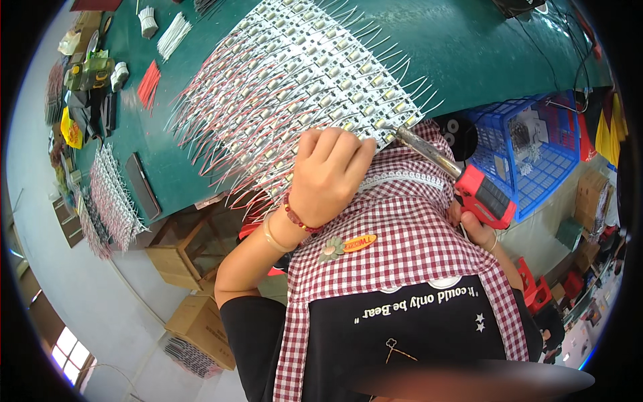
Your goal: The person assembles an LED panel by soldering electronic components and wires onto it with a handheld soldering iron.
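Note:
A large white panel of small LED circuit boards [315,74] lies tilted at the near edge of the green table. Red and white wires stick out along its sides. Over its near edge my left hand [328,174] rests closed, fingers curled down onto the boards; what they pinch is hidden. My right hand [475,228] grips a red and black soldering gun [487,195] from below, its fingers partly covered by the tool. The gun's metal barrel points up and left, and its tip touches or nearly touches the panel's near right corner.
On the green table [469,53] lie a red wire bundle [149,85], white wire bundles [174,35] and a dark phone [143,185]. Another wired panel [115,197] hangs at the left edge. A blue plastic basket [546,177] stands at right; cardboard boxes [204,328] sit below left.

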A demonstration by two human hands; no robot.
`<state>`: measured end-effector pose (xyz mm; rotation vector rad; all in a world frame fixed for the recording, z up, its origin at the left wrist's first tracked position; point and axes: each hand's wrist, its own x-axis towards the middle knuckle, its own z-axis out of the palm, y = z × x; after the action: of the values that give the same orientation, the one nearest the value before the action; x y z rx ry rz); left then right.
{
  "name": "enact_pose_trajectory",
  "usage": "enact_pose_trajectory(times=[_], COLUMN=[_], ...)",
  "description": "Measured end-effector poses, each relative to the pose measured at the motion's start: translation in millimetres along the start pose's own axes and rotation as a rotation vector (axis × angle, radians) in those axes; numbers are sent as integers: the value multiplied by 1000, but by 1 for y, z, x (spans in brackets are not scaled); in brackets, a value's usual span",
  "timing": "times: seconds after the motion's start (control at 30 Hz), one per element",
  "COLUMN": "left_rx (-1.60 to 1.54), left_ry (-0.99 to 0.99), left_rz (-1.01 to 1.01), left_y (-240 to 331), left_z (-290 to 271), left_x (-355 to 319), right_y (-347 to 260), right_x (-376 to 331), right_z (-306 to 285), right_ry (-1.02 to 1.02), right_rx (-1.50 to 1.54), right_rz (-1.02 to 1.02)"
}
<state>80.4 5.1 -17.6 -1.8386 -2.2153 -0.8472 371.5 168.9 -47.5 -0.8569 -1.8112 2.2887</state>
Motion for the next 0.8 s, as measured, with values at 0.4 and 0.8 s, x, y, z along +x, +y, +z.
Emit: enact_pose_trajectory(times=[0.4,0.8], left_rx=[-26,-14], left_ry=[-62,-104], left_rz=[-15,3], left_y=[7,2], left_z=[12,10], left_x=[-3,-1], right_y=[7,-18], right_x=[-10,7], right_z=[-12,4], right_ry=[-27,12], right_rx=[-301,-418], right_rz=[-41,-194])
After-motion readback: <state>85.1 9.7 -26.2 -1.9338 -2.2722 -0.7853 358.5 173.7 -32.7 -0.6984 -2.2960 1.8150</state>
